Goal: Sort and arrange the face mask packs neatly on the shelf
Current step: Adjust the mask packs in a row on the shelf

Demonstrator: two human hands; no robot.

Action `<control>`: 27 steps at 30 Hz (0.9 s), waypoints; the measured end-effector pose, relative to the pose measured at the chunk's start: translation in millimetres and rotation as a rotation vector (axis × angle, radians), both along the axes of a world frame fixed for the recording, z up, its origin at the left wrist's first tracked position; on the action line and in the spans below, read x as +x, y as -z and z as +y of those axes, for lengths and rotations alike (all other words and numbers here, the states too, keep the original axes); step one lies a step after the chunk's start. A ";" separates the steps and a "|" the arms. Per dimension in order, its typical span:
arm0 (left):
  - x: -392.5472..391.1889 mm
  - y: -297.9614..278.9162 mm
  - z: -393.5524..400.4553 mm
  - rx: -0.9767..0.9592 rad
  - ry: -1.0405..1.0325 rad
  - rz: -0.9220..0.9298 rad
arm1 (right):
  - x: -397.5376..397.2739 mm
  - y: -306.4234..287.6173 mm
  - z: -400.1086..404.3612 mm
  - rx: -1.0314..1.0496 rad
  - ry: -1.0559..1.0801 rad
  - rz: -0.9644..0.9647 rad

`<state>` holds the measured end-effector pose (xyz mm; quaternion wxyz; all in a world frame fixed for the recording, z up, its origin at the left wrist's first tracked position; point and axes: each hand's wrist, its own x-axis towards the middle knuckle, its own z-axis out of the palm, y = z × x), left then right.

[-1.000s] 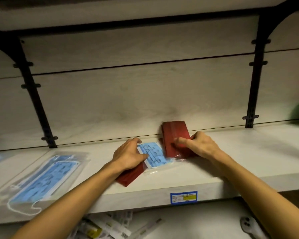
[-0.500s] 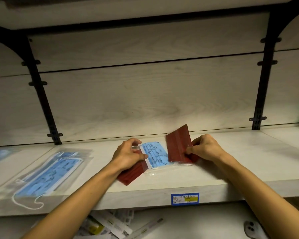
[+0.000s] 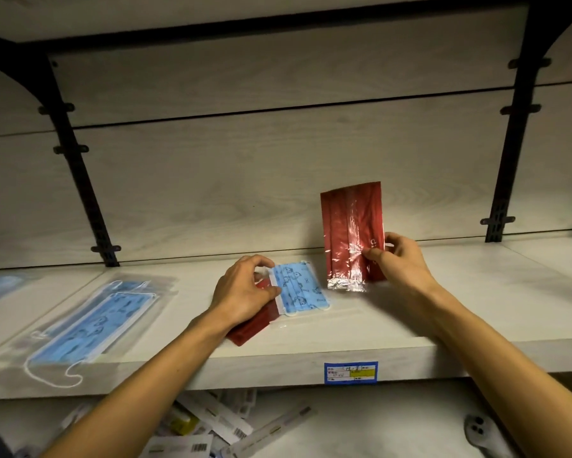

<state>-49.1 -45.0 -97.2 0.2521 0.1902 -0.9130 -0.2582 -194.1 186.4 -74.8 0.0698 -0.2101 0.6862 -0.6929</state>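
Meanwhile, two black brackets (image 3: 79, 180) flank the shelf (image 3: 410, 312), a blue price label (image 3: 350, 372) on its front edge. Two red packs show: the right hand (image 3: 398, 259) pinches one red pack (image 3: 352, 234) upright; the left hand (image 3: 241, 292) presses a small blue pack (image 3: 299, 289) lying over the other red pack (image 3: 249, 327). A larger blue pack (image 3: 93, 322) lies leftward.

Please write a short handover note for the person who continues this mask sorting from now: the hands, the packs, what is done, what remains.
Right hand: pinches a red mask pack, held upright above the shelf.
Left hand: grips the small blue mask pack, which lies on a second red pack.
Large blue packs lie at the shelf's left.
Done: nothing clearly sorted.
Left: separate red from blue, arrange neatly.
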 end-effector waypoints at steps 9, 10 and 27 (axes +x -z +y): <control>60.3 -21.1 -25.2 0.160 0.021 0.002 | 46.6 -9.7 -26.4 -0.127 -0.115 -0.026; 70.6 -22.3 -29.0 0.231 0.041 0.045 | 57.1 -8.8 -35.0 -0.136 -0.145 -0.027; 360.1 -27.5 -152.3 0.423 0.059 0.395 | 348.9 9.2 -239.5 -0.133 -0.416 0.072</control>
